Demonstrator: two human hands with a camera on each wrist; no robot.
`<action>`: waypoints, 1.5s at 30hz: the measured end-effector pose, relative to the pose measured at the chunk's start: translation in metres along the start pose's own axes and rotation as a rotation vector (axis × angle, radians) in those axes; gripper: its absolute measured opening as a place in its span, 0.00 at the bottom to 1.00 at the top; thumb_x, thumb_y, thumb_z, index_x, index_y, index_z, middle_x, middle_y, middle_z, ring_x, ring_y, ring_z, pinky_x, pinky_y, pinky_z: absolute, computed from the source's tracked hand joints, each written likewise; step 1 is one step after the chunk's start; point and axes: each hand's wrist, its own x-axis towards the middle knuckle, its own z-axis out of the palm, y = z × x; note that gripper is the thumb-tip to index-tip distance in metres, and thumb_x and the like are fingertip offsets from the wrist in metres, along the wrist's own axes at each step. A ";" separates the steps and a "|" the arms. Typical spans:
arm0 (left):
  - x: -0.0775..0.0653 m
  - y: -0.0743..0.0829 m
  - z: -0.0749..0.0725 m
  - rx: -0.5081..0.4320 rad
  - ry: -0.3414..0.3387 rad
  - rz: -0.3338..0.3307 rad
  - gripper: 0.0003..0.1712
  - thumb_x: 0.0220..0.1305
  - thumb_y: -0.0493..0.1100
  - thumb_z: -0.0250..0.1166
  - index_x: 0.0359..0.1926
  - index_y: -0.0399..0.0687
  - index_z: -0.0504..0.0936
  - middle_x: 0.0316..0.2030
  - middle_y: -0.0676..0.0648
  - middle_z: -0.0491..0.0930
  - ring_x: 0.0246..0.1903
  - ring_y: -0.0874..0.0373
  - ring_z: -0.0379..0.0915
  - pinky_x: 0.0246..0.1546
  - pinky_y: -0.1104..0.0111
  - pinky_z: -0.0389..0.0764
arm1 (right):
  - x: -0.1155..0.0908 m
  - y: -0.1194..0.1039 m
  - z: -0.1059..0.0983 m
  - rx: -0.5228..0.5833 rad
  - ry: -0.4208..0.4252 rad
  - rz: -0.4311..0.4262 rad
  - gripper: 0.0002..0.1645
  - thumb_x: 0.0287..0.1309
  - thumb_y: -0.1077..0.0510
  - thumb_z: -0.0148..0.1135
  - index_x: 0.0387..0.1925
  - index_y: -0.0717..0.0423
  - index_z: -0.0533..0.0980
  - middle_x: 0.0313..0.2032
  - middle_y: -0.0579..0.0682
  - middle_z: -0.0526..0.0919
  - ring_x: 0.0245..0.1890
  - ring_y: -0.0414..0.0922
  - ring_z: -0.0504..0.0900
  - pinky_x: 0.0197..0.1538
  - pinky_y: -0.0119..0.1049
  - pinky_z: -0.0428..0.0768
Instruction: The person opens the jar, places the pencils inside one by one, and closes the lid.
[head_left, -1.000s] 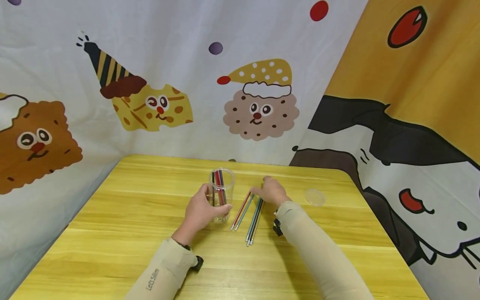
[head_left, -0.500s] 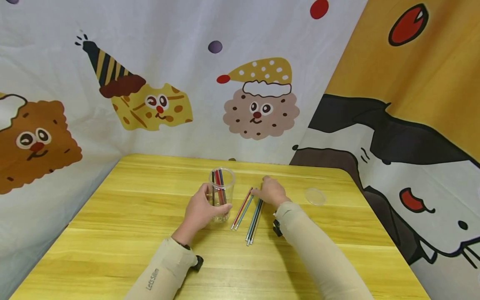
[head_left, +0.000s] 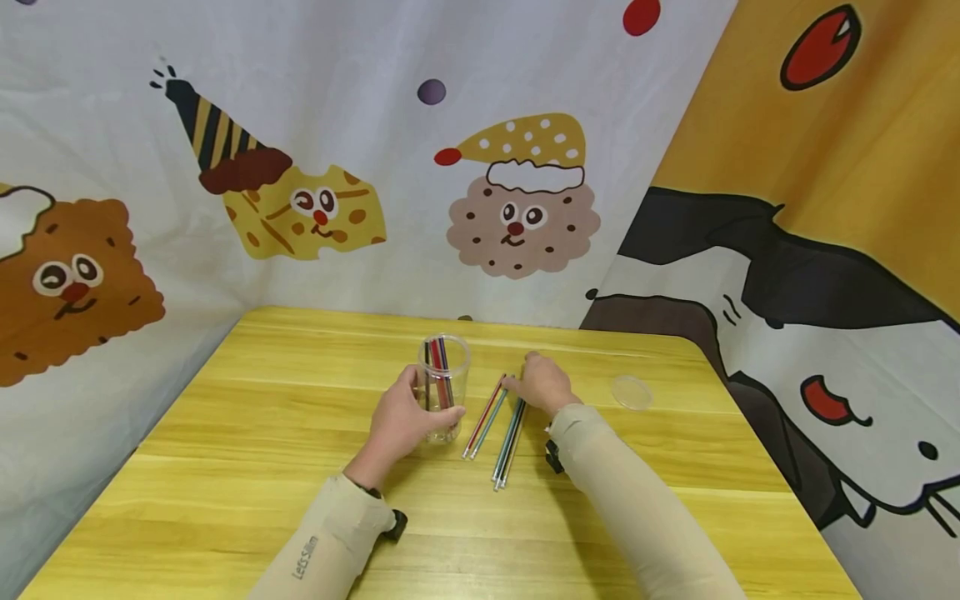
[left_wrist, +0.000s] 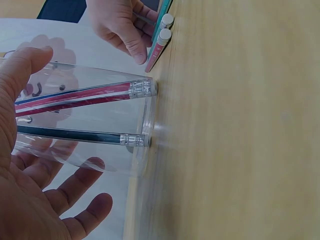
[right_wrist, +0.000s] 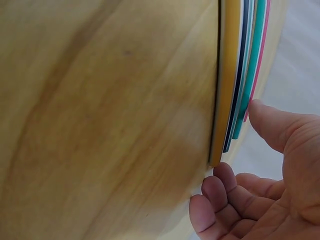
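Observation:
My left hand [head_left: 401, 419] holds a clear plastic cup [left_wrist: 107, 155] around its side, thumb on one side and fingers on the other. Inside the upright cup, several pencils [left_wrist: 75, 102], red and dark ones, lean with their eraser ends at the bottom. To the right of the cup, more pencils [head_left: 507, 450] lie on the table, eraser ends toward me. At their far ends is my right hand [head_left: 543, 385]. In the right wrist view its thumb is beside a green pencil [right_wrist: 252, 70], and its loosely bent fingertips are by the end of a yellow pencil [right_wrist: 227, 85].
A round clear lid [head_left: 632, 393] lies on the wooden table [head_left: 225, 500], right of my right hand. Behind the far table edge hangs a cloth [head_left: 360, 92] printed with cartoon figures.
Both hands, the cup and the pencils stay in place; only a slight shift of the head view shows.

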 end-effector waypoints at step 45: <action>0.000 -0.001 -0.001 -0.011 -0.004 0.003 0.42 0.50 0.61 0.86 0.60 0.53 0.75 0.48 0.47 0.84 0.47 0.51 0.79 0.40 0.63 0.80 | 0.003 0.004 -0.001 0.024 -0.043 -0.001 0.46 0.72 0.42 0.69 0.81 0.53 0.62 0.67 0.61 0.82 0.56 0.57 0.86 0.60 0.56 0.85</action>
